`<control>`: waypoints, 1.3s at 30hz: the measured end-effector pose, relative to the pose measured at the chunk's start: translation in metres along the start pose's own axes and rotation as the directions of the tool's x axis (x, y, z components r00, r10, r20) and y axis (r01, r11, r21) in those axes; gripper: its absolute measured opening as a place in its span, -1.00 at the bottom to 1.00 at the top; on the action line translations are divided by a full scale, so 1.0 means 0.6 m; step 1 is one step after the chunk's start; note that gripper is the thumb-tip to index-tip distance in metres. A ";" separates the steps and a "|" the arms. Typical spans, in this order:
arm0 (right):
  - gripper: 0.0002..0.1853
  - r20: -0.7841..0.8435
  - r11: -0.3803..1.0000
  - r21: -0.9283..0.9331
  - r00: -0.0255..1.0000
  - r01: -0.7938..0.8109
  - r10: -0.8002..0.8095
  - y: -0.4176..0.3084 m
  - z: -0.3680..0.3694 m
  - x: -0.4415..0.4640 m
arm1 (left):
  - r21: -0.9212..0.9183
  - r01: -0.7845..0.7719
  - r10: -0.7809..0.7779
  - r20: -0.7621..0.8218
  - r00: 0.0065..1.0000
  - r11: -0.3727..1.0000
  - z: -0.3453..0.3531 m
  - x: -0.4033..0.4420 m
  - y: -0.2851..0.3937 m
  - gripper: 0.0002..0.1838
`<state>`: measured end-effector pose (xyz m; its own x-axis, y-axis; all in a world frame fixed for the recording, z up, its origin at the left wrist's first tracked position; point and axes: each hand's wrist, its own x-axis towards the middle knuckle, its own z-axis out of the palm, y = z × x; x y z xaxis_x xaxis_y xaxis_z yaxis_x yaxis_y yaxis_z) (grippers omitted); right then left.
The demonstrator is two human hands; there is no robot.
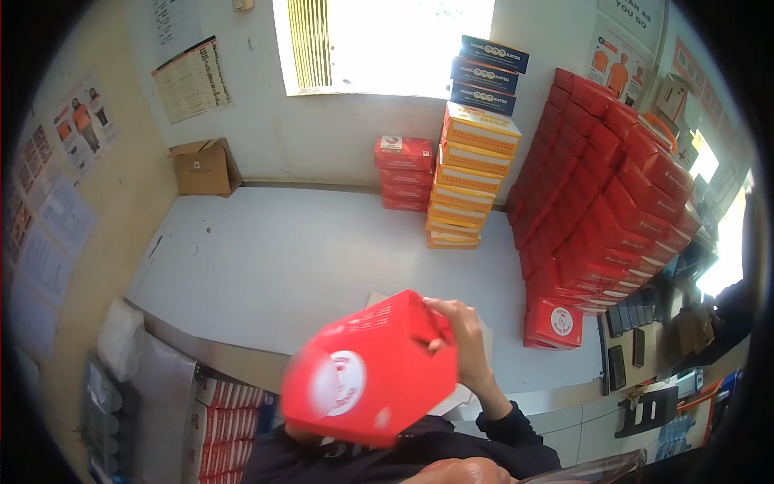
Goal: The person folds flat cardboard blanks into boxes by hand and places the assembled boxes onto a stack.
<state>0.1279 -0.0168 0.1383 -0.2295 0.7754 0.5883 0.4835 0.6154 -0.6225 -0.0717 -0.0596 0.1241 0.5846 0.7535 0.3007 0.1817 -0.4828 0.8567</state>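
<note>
A red cardboard food box (403,375) with a round white logo is held up and tilted in front of my chest, its left end smeared by motion. My right hand (466,343) grips its right end, the fingers curled over the edge by a gap in the folded panel. Only a sliver of my left hand (302,434) shows below the box's lower left corner; its fingers are hidden. Behind the box, pale flat cardboard (379,298) partly shows on the white table (266,250).
Tall stacks of red boxes (601,177) line the table's right side. Yellow boxes (468,177) topped by dark blue boxes (488,74) stand near smaller red boxes (405,173). A brown carton (203,168) sits at back left. Packed red-and-white cartons (222,427) are below left.
</note>
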 end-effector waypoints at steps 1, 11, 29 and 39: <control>-0.58 0.022 0.988 -0.072 0.990 -0.135 0.137 0.026 0.001 -0.011 | 0.086 -0.009 0.009 0.000 1.000 0.996 -0.003 0.001 -0.005 -0.60; -0.49 0.178 0.507 0.112 0.520 -0.854 0.836 0.180 -0.030 -0.073 | 0.696 -0.108 0.177 -0.028 0.984 0.710 0.007 -0.004 -0.029 -0.87; -0.82 0.245 0.930 0.130 0.898 0.344 -0.366 0.004 -0.060 0.026 | -0.225 0.197 -0.161 0.168 0.973 0.954 0.013 0.058 -0.008 -0.75; -0.69 -0.075 0.937 0.105 0.937 -0.333 0.341 0.010 0.031 -0.040 | -0.476 -0.024 -0.319 -0.626 0.712 0.879 0.031 0.078 -0.038 -0.67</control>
<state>0.1208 -0.0290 0.1108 0.0131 0.9260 0.3773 0.4407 0.3333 -0.8334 -0.0337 -0.0215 0.1107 -0.1370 0.9696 0.2027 -0.2307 -0.2302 0.9454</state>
